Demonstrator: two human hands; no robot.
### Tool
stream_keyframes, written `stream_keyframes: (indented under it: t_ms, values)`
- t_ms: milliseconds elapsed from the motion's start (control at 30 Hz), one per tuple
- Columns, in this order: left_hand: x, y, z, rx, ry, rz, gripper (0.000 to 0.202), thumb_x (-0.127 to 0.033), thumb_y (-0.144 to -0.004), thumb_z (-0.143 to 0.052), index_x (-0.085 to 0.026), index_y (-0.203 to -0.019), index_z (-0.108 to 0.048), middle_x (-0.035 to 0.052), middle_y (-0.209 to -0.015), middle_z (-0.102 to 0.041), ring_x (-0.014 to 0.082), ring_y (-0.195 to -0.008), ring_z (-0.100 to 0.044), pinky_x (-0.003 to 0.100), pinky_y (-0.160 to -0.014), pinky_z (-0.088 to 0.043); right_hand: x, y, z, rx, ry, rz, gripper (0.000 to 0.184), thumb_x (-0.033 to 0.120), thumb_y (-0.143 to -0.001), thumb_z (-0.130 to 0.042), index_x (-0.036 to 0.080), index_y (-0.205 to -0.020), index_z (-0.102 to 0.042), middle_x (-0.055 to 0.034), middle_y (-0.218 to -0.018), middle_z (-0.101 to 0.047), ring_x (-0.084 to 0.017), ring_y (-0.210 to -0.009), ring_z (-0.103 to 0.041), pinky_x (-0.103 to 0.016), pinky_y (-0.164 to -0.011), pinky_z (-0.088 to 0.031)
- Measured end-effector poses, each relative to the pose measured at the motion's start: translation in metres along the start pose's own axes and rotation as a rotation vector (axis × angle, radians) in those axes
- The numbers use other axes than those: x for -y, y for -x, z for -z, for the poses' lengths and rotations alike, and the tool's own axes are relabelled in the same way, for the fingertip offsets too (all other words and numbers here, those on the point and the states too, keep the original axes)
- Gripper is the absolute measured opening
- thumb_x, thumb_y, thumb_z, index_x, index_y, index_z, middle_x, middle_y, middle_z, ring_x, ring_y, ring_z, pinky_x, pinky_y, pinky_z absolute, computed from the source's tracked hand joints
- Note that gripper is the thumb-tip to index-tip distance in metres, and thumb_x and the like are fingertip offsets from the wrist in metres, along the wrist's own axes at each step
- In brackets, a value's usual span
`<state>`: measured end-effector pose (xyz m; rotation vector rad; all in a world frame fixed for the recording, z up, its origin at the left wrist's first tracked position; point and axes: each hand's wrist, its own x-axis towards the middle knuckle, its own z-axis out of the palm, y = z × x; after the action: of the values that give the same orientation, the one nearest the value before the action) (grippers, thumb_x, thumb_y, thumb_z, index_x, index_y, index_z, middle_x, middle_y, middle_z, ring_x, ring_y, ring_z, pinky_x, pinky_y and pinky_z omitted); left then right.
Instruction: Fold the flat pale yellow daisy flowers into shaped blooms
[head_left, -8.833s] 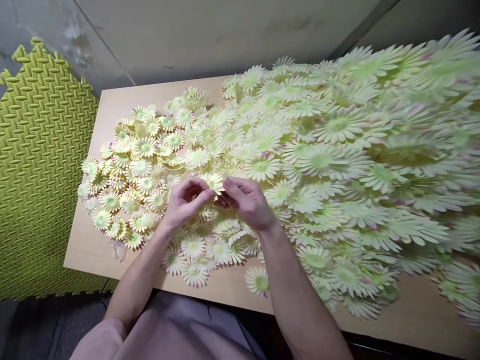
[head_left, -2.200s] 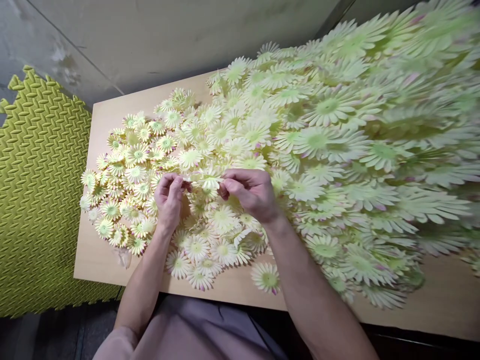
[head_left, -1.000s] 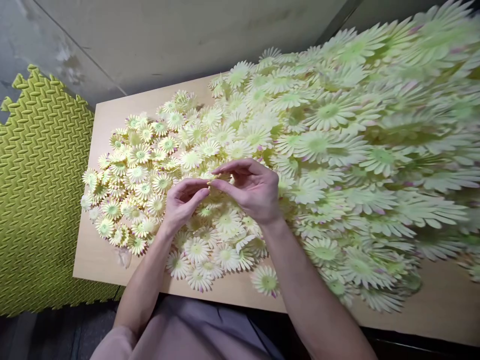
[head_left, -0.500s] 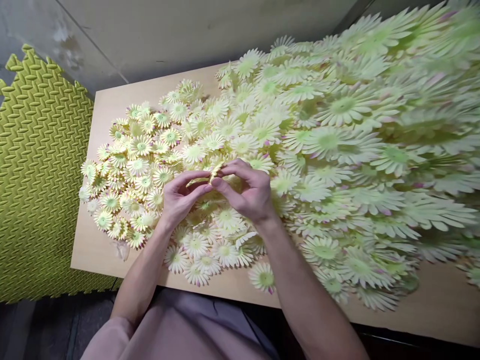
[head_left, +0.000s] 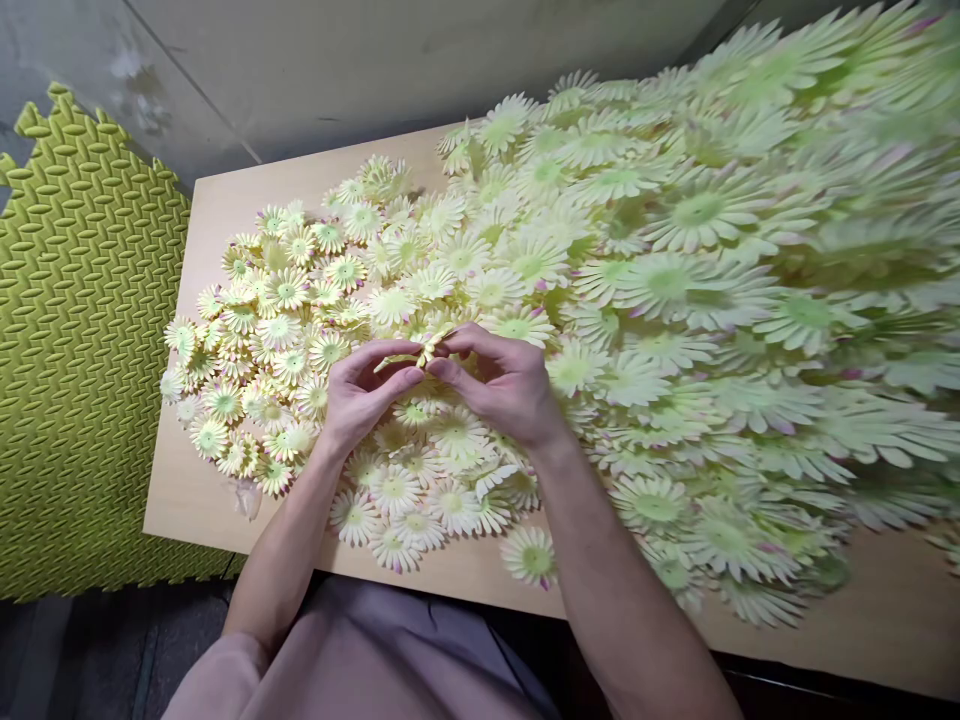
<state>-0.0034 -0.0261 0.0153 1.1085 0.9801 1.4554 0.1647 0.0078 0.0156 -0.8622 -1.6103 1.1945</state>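
My left hand (head_left: 358,395) and my right hand (head_left: 504,385) meet above the middle of a wooden table (head_left: 225,200). Both pinch one pale yellow fabric flower (head_left: 424,350) between thumbs and fingertips, and its petals are bunched edge-on. Under the hands lies a spread of several loose daisy-like flowers (head_left: 285,310), cream and yellow with green centres and purple petal tips. A much taller heap of the same flowers (head_left: 712,270) fills the right side.
A green interlocking foam mat (head_left: 75,350) covers the floor left of the table. A grey wall (head_left: 412,60) rises behind. One flower (head_left: 531,556) lies alone near the table's front edge. My lap in pinkish cloth (head_left: 360,660) is below it.
The hands had pulled a flower apart sideways, then came back together. They now pinch a bunched flower between fingertips, held slightly higher over the spread.
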Motion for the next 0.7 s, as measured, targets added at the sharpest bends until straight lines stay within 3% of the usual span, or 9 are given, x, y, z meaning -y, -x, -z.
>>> stream_keyframes:
  t_ms: [267,467,700]
  values:
    - [0.005,-0.001,0.005,0.007,-0.037,0.007,0.017,-0.029,-0.075,-0.081,-0.026,-0.091,-0.078,0.0032,-0.096,-0.075,0.0142,-0.091,-0.071,0.028,-0.082,-0.058,-0.003,-0.001,0.002,0.026,-0.087,-0.014,0.018,0.038,-0.078,-0.079,0.024,-0.086,-0.073,-0.0024,-0.081,-0.066,-0.017,-0.077,-0.060,-0.032,-0.068,-0.047]
    - [0.009,0.000,0.009,0.005,-0.057,0.046,0.013,-0.032,-0.078,-0.077,-0.027,-0.090,-0.078,0.0032,-0.093,-0.076,0.0118,-0.083,-0.070,0.023,-0.070,-0.054,-0.002,0.000,0.003,0.046,-0.171,-0.087,0.017,0.035,-0.074,-0.083,0.023,-0.082,-0.073,-0.0010,-0.077,-0.065,-0.014,-0.070,-0.057,-0.031,-0.064,-0.045]
    - [0.011,0.000,0.011,0.051,0.011,0.049,0.014,-0.029,-0.075,-0.080,-0.026,-0.089,-0.078,0.0016,-0.091,-0.076,0.0105,-0.084,-0.070,0.022,-0.077,-0.055,0.002,-0.001,0.006,0.128,-0.310,-0.105,0.017,0.027,-0.068,-0.087,0.024,-0.080,-0.077,-0.0009,-0.077,-0.068,-0.014,-0.073,-0.061,-0.030,-0.067,-0.048]
